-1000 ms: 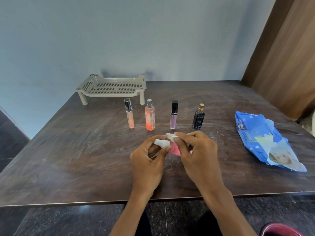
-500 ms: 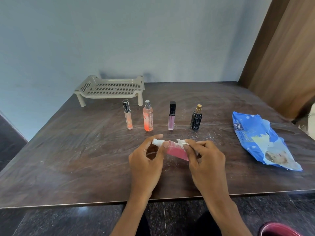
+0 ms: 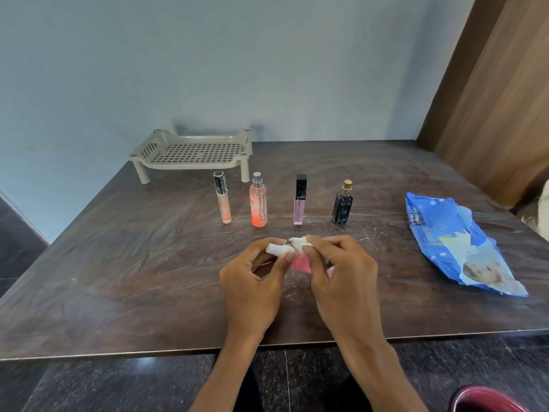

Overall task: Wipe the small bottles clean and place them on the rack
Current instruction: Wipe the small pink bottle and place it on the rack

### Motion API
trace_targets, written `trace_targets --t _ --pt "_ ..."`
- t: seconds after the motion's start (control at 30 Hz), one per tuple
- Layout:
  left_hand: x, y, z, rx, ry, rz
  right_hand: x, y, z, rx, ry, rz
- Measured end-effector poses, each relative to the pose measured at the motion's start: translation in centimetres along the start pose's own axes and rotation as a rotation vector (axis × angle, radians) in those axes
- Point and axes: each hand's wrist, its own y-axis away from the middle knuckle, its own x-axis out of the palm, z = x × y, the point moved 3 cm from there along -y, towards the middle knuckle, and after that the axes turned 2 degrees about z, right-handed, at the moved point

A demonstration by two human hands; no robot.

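left hand (image 3: 252, 281) pinches the pink bottle (image 3: 300, 263) by its white cap (image 3: 277, 249); right hand (image 3: 341, 278), fingers curled, presses a white wipe (image 3: 298, 242) around it. scuffed dark table (image 3: 118, 263), pale blue wall (image 3: 208, 69).

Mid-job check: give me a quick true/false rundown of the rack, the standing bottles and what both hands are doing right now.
1. The rack holds no bottles. True.
2. Four bottles stand upright in a row on the table. True.
3. The black bottle lies on its side. False: it stands upright at the right end of the row.
4. The left hand is free. False: it grips the white cap end of the pink bottle.
5. The right hand holds a white wipe against the pink bottle. True.
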Motion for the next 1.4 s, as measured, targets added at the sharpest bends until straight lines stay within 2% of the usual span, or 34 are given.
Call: trace_targets --t 0.1,0.37,0.57,0.83,1.1,1.4 --pt "-0.1 0.1 0.2 -0.023 0.045 -0.019 0.7 0.1 1.0 -0.062 -0.024 0.015" --pt "0.0 0.1 0.5 -0.037 0.037 0.017 0.1 2.2 0.2 -0.138 -0.002 -0.092" --pt "0.0 -0.1 0.6 -0.056 0.061 0.023 0.3 1.8 0.7 -0.127 0.034 -0.067" --pt "0.0 -0.1 0.5 -0.060 0.059 0.006 0.5 -0.5 1.2 -0.074 0.065 0.049" --pt "0.0 -0.2 1.0 -0.083 0.049 -0.018 0.2 1.5 0.6 -0.084 0.029 -0.024" --pt "0.0 0.0 0.5 -0.035 0.037 0.027 0.4 -2.5 0.2 -0.058 0.060 0.109"
